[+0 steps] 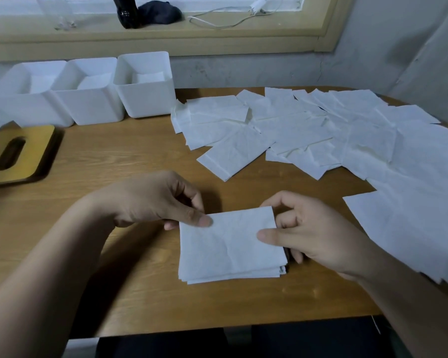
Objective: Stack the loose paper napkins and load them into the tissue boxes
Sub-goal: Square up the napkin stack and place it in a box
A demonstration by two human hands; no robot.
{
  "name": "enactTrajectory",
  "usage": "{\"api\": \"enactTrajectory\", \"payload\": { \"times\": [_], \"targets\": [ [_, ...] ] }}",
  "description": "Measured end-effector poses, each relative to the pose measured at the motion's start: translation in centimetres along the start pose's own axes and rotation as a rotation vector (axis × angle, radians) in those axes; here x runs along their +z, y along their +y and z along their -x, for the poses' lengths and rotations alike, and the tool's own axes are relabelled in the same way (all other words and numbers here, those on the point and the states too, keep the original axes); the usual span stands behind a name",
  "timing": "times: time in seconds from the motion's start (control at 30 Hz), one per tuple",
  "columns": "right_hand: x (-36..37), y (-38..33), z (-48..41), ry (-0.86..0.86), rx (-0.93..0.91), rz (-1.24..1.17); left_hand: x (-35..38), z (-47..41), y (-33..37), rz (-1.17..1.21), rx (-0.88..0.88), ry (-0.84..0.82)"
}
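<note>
A small stack of napkins (230,244) sits at the front of the bench (114,161); the left hand (153,200) pinches its far left corner, thumb on top; the right hand (313,236) grips its right edge, thumb on top, fingers curled at the side; beyond, to the right, loose napkins (321,133) lie spread and overlapping; at the left lies a wooden lid (36,151) with a slot; further back three open white boxes (88,104) stand side by side, white paper inside each; behind, a window sill (217,34) carries a white cable (217,21).
</note>
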State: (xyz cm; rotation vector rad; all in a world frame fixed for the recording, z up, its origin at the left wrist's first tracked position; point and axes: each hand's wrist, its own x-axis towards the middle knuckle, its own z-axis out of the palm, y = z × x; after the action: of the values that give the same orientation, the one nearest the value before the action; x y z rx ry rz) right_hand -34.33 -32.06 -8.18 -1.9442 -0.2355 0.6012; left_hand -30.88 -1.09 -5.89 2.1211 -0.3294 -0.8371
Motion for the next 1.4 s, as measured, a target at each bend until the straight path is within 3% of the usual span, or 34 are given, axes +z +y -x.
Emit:
{"api": "enactTrajectory", "payload": {
  "times": [0.4, 0.53, 0.7, 0.8, 0.97, 1.27, 1.4],
  "targets": [
    [0.1, 0.2, -0.2, 0.002, -0.034, 0.319, -0.3, -0.8, -1.0, -0.063, -0.11, -0.038],
    [-0.8, 0.1, -0.8, 0.118, -0.101, 0.412, -0.8, -1.0, -1.6, -0.083, -0.105, 0.015],
    [-0.9, -0.2, -4.0, 0.309, -0.231, 0.567, -0.9, -1.9, -2.5, 0.051, 0.037, 0.28],
    [-0.1, -0.4, -6.9, 0.315, -0.3, 0.651, -0.6, -2.6, -2.8, -0.027, 0.132, 0.442],
    [1.7, -0.8, -10.6, 0.295, -0.377, 0.738, -0.3, -3.6, -3.6, -0.182, 0.149, 0.604],
    [2.5, -0.2, -11.8, 0.354, -0.41, 0.809, 0.4, -4.6, -4.1, -0.242, 0.237, 0.675],
    [2.3, -0.5, -11.0, 0.289, -0.391, 0.631, 0.3, -4.8, -4.4, -0.312, 0.271, 0.693]
  ]
}}
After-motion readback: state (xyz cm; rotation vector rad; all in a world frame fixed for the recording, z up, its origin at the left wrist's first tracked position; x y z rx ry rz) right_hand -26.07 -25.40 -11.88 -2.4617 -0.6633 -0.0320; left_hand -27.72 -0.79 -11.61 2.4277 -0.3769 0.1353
